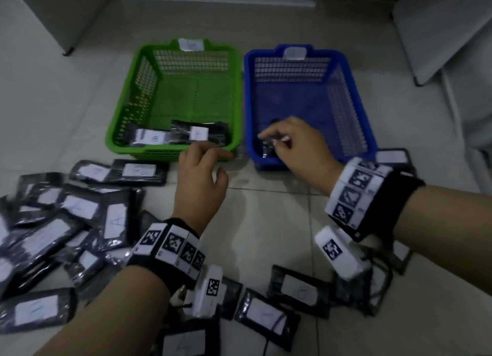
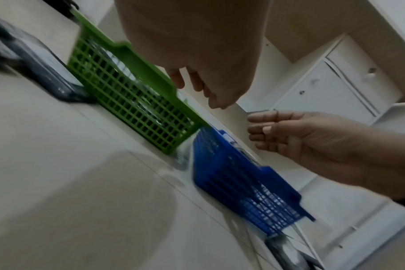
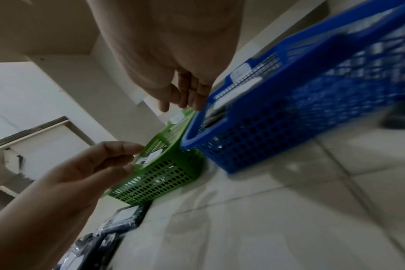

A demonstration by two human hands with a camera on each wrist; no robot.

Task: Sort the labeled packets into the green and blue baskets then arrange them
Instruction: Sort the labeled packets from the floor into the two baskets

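Observation:
The green basket (image 1: 117, 110) and the blue basket (image 1: 249, 103) stand side by side on the tiled floor. Two black packets with white labels (image 1: 198, 133) lie along the green basket's near wall. One dark packet (image 1: 266, 149) lies in the blue basket's near left corner. My left hand (image 1: 213, 160) hovers at the green basket's near right corner, fingers relaxed and holding nothing. My right hand (image 1: 277, 138) hangs just above the packet in the blue basket, its fingers loosely bent and empty. The wrist views show the left hand (image 2: 208, 87) and right hand (image 3: 185, 91) empty too.
Several labeled black packets lie in a heap on the floor at the left (image 1: 74, 222). More lie near my forearms (image 1: 263, 313) and beside the blue basket's right corner (image 1: 394, 157). White furniture (image 1: 439, 31) stands behind and to the right of the baskets.

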